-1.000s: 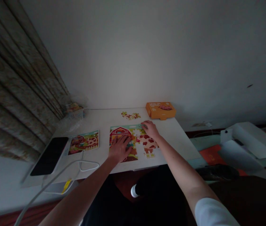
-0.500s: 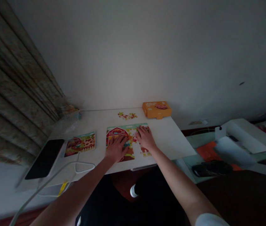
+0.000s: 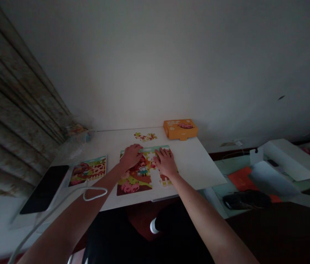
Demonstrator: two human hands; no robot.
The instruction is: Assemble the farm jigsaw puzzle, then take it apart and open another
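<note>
My left hand (image 3: pixel 131 156) lies on the upper left of a colourful farm jigsaw puzzle (image 3: pixel 134 179), its fingers over the puzzle's top edge. The lower left shows a small farmer figure and a pink pig. My right hand (image 3: pixel 166 162) rests flat on the puzzle's right part, fingers spread, hiding most of that side. Neither hand visibly holds a piece. A small group of loose puzzle pieces (image 3: pixel 144 136) lies beyond the puzzle, near an orange box (image 3: pixel 180 129). A farm picture card (image 3: pixel 87 171) lies left of my left forearm.
The white table (image 3: pixel 196 172) has a black tablet (image 3: pixel 44 189) at its left and a white cable (image 3: pixel 94 194) across my left forearm. A curtain (image 3: pixel 12 110) hangs on the left. Beyond the right edge, lower down, are white equipment (image 3: pixel 278 172) and a black object (image 3: pixel 247 200).
My left hand has moved up the puzzle. The red barn no longer shows, and a farmer and pig picture now extends further toward me and left. My right hand has shifted slightly left.
</note>
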